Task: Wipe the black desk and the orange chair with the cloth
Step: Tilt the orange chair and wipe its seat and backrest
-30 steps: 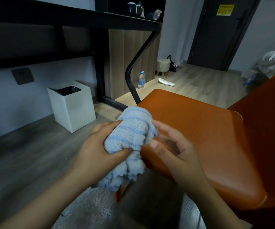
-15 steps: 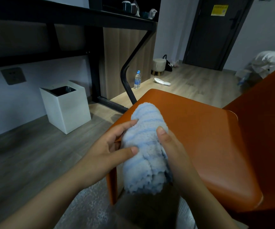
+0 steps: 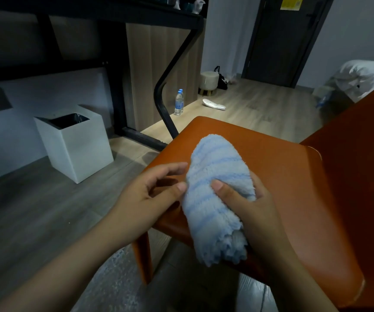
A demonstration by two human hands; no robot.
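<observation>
On orange chair (image 3: 282, 176), bunched blue-striped cloth (image 3: 215, 188)

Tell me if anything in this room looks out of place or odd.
A single white insole or slipper lies loose on the wooden floor, and a water bottle stands on the floor by the black desk leg. The orange chair and the cloth look undamaged; no spills show.

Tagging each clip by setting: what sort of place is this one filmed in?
Probably a bedroom or dorm-style room: white bedding at the right edge, a black desk beside an orange chair, and a dark door behind.
</observation>
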